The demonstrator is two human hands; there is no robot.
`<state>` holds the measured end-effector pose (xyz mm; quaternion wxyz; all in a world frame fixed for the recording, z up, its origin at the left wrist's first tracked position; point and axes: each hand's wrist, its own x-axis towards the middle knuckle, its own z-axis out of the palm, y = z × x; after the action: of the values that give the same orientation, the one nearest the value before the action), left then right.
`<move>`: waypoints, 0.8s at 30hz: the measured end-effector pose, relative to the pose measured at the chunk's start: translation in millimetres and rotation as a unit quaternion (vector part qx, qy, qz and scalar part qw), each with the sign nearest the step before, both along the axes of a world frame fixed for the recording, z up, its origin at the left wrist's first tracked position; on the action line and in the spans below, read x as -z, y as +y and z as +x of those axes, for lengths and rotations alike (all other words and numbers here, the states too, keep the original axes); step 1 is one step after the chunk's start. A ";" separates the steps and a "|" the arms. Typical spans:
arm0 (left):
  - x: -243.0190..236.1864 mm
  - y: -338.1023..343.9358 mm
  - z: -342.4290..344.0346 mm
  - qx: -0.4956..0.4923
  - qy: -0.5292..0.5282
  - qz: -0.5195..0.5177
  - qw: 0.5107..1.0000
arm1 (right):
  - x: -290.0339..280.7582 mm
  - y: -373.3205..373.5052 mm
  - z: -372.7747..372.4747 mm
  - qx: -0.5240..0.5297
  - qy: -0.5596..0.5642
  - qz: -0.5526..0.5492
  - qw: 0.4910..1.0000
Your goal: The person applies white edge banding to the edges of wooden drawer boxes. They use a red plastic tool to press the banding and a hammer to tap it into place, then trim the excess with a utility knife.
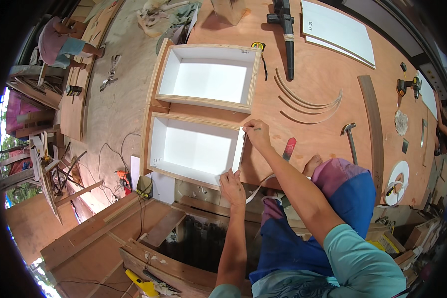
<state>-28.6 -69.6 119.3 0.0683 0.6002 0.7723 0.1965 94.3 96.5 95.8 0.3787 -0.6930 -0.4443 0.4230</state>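
Two shallow wooden boxes with white insides lie on the plywood worktop: a far box (208,72) and a near box (196,147). Along the near box's right edge runs a narrow white edging strip (239,150). My right hand (259,134) pinches the strip's far end at the box corner. At its near end, my left hand (232,189) holds the strip with fingertips against the edge. A loose pale band (256,192) curls just right of my left hand; whether it joins the strip is hidden. A red-handled flat tool (289,148) rests right of my right forearm.
On the worktop (328,54) lie a black blower (289,44), tape measure (258,46), curved thin strips (308,102), hammer (350,139), long brown board (371,124), white panels (337,32), drill (407,87) and white roll (396,184). Another person (64,42) works at far left.
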 end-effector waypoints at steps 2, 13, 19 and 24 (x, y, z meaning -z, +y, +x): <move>3.6 0.8 -1.8 0.019 0.001 0.006 1.000 | 3.5 -0.6 3.6 -0.005 -0.009 0.008 1.000; -12.7 15.0 4.2 0.022 0.074 -0.081 0.994 | 9.3 -5.1 7.1 -0.038 -0.006 0.030 0.999; -18.2 16.6 4.0 0.027 0.073 -0.071 0.994 | 7.7 -4.7 3.8 -0.058 -0.068 0.073 0.993; -12.5 17.1 1.9 0.035 0.062 -0.061 0.996 | 6.5 0.6 3.9 -0.068 -0.105 0.121 0.985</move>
<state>-26.7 -52.5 131.8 0.0634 0.6329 0.7639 0.1091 98.2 97.1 89.4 0.3817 -0.6508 -0.5754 0.3157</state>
